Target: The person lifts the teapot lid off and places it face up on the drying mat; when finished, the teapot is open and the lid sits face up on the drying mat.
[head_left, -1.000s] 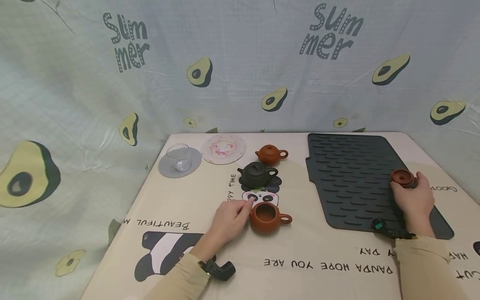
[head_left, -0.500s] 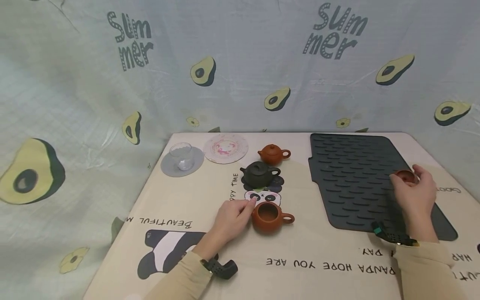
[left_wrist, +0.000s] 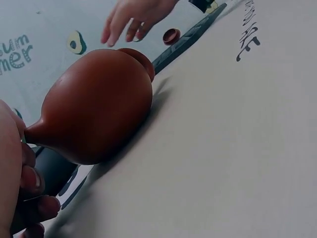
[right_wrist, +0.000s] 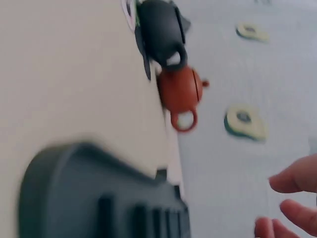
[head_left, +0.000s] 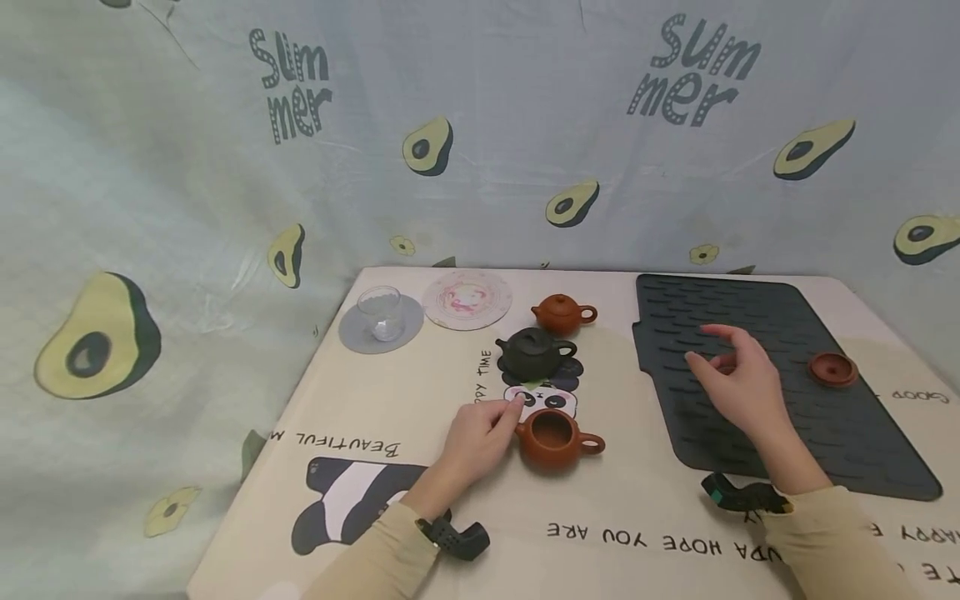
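Note:
A lidless reddish-brown teapot (head_left: 550,456) stands on the table, its handle to the right. My left hand (head_left: 474,440) pinches its spout between thumb and fingers; the left wrist view shows the teapot's round body (left_wrist: 99,104) up close. An upturned reddish-brown lid (head_left: 832,370) lies on the right side of the dark ribbed mat (head_left: 705,433). To the left of that lid, over the mat, my right hand (head_left: 742,385) holds nothing, thumb and forefinger spread apart. Only a few of its fingertips (right_wrist: 292,178) show in the right wrist view.
Behind the lidless teapot stand a black teapot (head_left: 534,354) and a smaller orange-brown one (head_left: 562,315), both lidded. At the back left, a clear glass cup (head_left: 381,315) sits on a grey round coaster (head_left: 348,333) beside a patterned pink disc (head_left: 467,300). A printed curtain hangs behind the table.
My right hand has let go of the lid, which now lies on the mat, and has moved left. The left hand keeps its hold on the spout. The head view has shifted slightly.

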A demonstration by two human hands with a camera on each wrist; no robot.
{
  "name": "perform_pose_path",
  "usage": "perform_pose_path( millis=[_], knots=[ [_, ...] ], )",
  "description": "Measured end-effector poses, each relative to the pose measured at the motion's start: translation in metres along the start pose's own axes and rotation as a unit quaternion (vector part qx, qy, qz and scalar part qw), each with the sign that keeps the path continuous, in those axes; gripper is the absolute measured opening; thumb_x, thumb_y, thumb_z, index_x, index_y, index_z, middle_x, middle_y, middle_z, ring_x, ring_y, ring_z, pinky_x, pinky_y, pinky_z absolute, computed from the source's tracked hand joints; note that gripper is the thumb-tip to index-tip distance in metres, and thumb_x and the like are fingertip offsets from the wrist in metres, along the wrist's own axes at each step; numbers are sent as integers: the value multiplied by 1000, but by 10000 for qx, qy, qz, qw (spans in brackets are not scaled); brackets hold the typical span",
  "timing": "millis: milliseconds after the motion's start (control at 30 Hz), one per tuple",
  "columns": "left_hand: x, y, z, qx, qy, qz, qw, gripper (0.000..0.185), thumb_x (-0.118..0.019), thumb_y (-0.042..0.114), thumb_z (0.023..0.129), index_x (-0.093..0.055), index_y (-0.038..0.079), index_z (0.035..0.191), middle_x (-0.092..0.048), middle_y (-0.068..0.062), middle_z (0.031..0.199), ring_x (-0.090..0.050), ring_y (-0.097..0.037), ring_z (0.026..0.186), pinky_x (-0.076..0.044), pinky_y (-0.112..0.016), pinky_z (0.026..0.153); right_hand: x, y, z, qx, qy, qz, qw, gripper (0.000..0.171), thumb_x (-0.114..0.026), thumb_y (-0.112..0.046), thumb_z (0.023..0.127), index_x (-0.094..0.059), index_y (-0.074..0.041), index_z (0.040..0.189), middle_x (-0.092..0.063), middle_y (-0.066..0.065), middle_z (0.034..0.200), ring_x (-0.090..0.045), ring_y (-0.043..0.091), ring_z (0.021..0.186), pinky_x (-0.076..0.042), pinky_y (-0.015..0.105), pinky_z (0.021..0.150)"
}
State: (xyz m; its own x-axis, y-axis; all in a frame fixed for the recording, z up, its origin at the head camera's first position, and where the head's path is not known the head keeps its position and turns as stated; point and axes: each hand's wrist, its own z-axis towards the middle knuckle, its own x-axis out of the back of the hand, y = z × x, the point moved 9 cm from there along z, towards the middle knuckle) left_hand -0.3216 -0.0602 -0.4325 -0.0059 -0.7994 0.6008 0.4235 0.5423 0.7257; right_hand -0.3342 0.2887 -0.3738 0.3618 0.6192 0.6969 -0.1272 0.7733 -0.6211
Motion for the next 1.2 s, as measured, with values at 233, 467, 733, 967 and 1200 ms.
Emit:
perform_pose_path(
  millis=[233,467,733,967,1200],
  knots=[
    [3,-3,0,180,215,-136,9995,29,-51,37,108,-60,21,85,-50,11,68,-49,-10,66,-38,-28,61,-20,-67,17,928,-645,18,9936,50,-68,-23,100,-51,-5,143,-52,14,111,-57,22,75,-45,37,59],
    [7,-4,-1,238,352,-414,9982,14,-56,31,106,-58,19,99,-55,11,71,-51,-10,66,-41,-28,62,-57,-119,26,1231,-1260,40,9843,53,-72,-22,97,-51,-6,143,-50,18,137,-62,25,87,-51,37,66],
    [26,-14,9,297,1053,-355,9934,12,-58,28,104,-55,18,99,-51,6,73,-49,-13,67,-40,-29,63,-113,-144,37,1569,-1819,-230,9704,54,-72,-30,97,-55,-4,141,-50,19,144,-61,28,90,-53,37,70],
    [36,-26,28,187,1489,-237,9884,14,-61,26,102,-53,16,96,-50,5,70,-48,-16,63,-37,-31,61,-136,-158,42,2159,-2112,-1210,9456,48,-74,-31,96,-63,-6,136,-55,18,142,-60,36,121,-48,53,99],
    [33,-44,54,492,1773,-350,9823,19,-57,30,104,-53,14,94,-50,3,68,-48,-17,63,-36,-32,61,-149,-162,43,2398,-2400,-1427,9298,38,-72,-34,97,-71,-7,124,-64,15,131,-62,33,119,-48,50,100]
  ],
)
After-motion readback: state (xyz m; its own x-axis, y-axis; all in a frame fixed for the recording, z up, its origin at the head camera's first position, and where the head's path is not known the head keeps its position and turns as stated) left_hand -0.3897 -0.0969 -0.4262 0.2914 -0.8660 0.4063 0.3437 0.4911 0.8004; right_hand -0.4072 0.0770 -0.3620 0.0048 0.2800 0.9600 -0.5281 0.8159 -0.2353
